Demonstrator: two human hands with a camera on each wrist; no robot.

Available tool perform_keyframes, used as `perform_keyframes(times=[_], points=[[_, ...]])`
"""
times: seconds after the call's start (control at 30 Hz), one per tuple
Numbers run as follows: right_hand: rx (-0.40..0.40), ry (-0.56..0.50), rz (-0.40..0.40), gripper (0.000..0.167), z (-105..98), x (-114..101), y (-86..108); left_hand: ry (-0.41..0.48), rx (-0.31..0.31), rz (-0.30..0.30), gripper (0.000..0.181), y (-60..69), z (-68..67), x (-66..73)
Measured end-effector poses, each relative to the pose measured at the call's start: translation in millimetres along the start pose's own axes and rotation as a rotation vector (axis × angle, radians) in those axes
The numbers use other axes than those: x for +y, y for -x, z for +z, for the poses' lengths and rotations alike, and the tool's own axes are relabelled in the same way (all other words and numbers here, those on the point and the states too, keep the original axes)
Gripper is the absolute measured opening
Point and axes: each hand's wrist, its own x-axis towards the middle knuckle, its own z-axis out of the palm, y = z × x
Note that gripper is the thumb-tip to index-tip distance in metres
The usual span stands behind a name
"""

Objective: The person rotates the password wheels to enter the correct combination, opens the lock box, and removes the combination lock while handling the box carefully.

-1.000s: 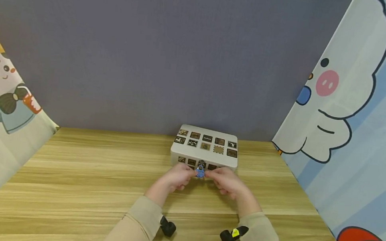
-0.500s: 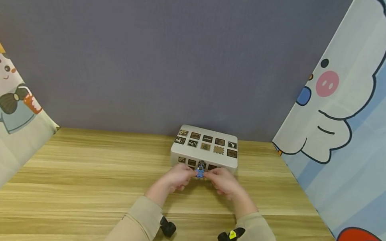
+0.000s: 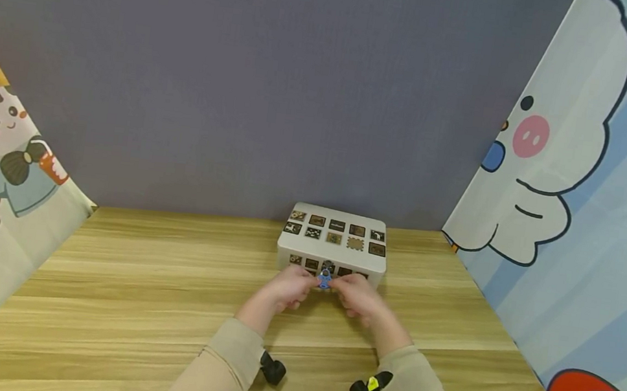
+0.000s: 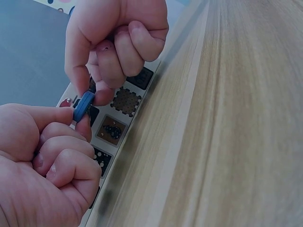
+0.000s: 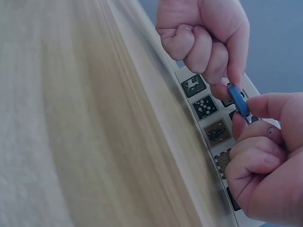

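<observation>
A small blue padlock (image 3: 324,280) hangs at the latch (image 3: 328,266) on the front of a white box (image 3: 334,234) printed with small picture squares. From the left side, my left hand (image 3: 288,286) pinches the padlock between thumb and index finger, other fingers curled in. My right hand (image 3: 361,297) pinches it the same way from the right. In the left wrist view the padlock (image 4: 84,106) shows edge-on between both hands' fingertips. The right wrist view also has the padlock (image 5: 238,100) between them. Fingers hide part of its body, and its shackle is hard to make out.
The box stands on a wood-grain table (image 3: 160,294), close to a grey back panel (image 3: 280,87). Printed cartoon cloths (image 3: 559,154) flank the table left and right. Black wrist cameras (image 3: 272,368) sit on both sleeves.
My right wrist and forearm have shifted slightly to the left and down, with the fingers still on the padlock. My left hand and the box stay in place.
</observation>
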Motion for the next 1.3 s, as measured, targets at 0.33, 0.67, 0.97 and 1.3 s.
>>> perform_keyframes(times=[0.33,0.67,0.97,1.3], points=[[0.031,-0.037,0.011,0.029,5.6,-1.7,1.2,-0.011,0.014,-0.004,0.03,-0.5,0.1,-0.3],[0.045,-0.055,0.015,0.03,7.9,-3.0,1.7,-0.01,0.015,-0.007,0.03,-1.7,0.5,-1.2],[0.03,-0.058,0.025,0.032,6.5,-1.5,0.8,-0.01,0.011,-0.003,0.031,-1.7,0.2,-2.2],[0.022,-0.068,0.027,0.03,6.9,-0.2,-0.5,-0.003,0.012,-0.006,0.031,-2.8,-0.3,-2.2]])
